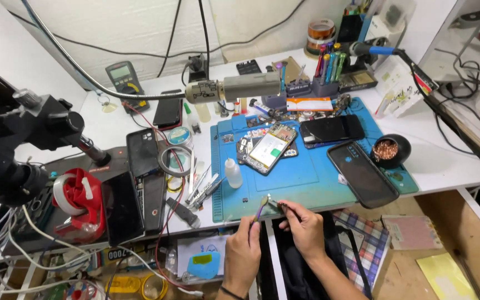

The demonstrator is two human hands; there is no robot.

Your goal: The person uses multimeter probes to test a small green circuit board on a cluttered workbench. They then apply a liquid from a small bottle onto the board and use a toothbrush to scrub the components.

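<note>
A slim purple-handled tool (260,208) is pinched in the left hand (244,244) at the near edge of the blue rubber work mat (306,178). Thin metal tweezers (275,205) are gripped in the right hand (305,226), tips touching the tool's tip just over that edge. An opened phone with exposed board (269,148) lies mid-mat; a small white dropper bottle (232,173) stands on the mat's left part; a black phone (362,174) lies on its right.
</note>
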